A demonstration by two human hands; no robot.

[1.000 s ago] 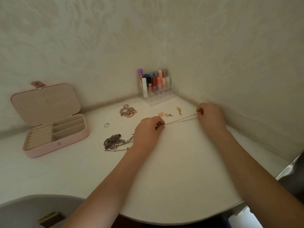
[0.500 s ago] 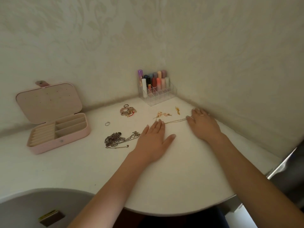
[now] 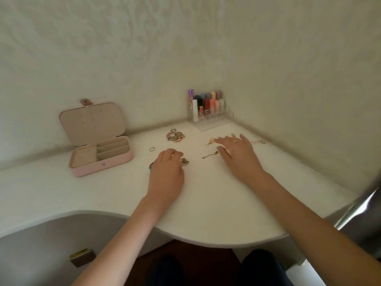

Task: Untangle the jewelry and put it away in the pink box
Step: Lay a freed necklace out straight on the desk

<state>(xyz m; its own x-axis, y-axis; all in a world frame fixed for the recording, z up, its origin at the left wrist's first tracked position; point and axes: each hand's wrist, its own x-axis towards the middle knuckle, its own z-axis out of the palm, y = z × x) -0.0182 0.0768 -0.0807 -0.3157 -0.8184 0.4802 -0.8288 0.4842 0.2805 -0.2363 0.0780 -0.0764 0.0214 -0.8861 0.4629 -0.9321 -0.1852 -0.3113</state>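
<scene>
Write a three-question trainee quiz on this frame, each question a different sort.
1. True or false: the pink box has its lid open.
2. The left hand is over which item? A) silver tangle B) small ring C) lipstick organizer
3. Fill in: the right hand has its fingers ____ over the gold pieces.

Key: 1 true; 2 A; 3 spread.

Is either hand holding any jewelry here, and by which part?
The left hand has its fingers curled over the silver chain tangle; whether it grips, and where, cannot be told. The right hand lies spread, holding nothing.
</scene>
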